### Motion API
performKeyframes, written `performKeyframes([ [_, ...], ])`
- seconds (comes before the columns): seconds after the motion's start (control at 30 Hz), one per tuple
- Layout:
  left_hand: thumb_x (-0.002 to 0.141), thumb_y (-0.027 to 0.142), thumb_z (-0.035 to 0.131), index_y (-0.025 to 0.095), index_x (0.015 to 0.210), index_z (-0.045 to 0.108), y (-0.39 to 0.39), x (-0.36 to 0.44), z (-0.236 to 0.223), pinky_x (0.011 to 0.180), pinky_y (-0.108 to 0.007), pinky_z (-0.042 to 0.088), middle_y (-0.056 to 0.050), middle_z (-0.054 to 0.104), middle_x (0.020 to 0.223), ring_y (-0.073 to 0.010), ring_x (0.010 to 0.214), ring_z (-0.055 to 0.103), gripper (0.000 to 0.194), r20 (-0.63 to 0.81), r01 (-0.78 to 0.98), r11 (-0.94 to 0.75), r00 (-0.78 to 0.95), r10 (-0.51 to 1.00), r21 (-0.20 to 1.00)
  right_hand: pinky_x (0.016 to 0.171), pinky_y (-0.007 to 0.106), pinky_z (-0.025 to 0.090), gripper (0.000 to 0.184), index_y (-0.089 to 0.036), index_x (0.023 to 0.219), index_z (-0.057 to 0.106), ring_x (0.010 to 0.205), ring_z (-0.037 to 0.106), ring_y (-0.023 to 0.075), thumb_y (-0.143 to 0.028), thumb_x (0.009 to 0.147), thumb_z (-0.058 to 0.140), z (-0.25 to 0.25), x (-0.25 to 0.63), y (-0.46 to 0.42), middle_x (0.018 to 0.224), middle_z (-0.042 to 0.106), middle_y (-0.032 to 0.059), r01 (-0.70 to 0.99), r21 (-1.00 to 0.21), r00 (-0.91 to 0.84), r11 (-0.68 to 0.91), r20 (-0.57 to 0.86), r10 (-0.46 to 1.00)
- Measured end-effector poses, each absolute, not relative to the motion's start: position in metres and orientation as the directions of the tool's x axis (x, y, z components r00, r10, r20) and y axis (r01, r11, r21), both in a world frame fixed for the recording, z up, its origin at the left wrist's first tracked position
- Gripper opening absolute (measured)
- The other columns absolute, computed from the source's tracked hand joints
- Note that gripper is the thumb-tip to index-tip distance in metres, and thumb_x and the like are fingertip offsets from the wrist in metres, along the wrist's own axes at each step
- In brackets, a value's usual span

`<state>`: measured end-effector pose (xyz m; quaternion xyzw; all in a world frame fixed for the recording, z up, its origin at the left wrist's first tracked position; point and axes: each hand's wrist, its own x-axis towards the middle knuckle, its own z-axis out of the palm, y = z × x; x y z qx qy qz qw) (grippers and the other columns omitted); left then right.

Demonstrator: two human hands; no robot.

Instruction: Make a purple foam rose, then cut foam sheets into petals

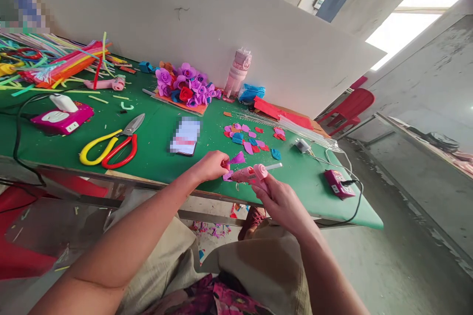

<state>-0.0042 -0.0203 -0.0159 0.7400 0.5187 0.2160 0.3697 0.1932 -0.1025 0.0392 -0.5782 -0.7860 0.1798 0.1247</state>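
Gripping a pink plastic hot-glue gun [251, 174] near the surface's front edge, the right hand [283, 203] is closed around its handle, nozzle aimed left at a small purple felt petal [236, 159], apparently so the glue lands on it. The left hand [211, 166] pinches that petal between fingertips just above the green felt-covered surface [155, 150]. Farther back lie loose cut felt petals [249, 139], yellow-and-red-handled shears [111, 147] and a cluster of finished purple felt roses [185, 84].

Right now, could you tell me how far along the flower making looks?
Done: a cluster of finished flowers lies on a board by the wall. In hand: the left hand pinches a purple petal while the right hand holds a pink glue gun to it. Left: loose cut petals on the green table.
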Motion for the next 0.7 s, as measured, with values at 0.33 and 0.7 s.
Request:
performKeyframes([
  [0.33,0.06,0.01,0.06,0.016,0.06,0.063,-0.0205,-0.0044,-0.0149,0.053,-0.023,0.033,0.002,0.062,0.058,-0.0138,0.06,0.055,0.006,-0.068,0.612,-0.193,0.376,0.924,0.767,0.05,0.024,0.028,0.025,-0.02,0.09,0.053,0.053,0.045,0.0149,-0.038,0.092,0.036,0.0362,0.1914,-0.1019,0.063,0.056,0.0001,0.882,-0.375,-0.316,0.287,-0.019,0.948],
  [0.7,0.061,0.008,0.056,0.016,0.063,0.065,-0.02,-0.0043,-0.0171,0.054,-0.023,0.035,0.0,0.066,0.063,-0.0154,0.064,0.059,0.013,-0.064,0.61,-0.195,0.376,0.925,0.768,0.051,0.025,0.029,0.027,-0.02,0.095,0.054,0.054,0.046,0.016,-0.038,0.092,0.035,0.0429,0.1948,-0.1009,0.062,0.055,-0.0003,0.903,-0.353,-0.285,0.246,-0.063,0.956],
])
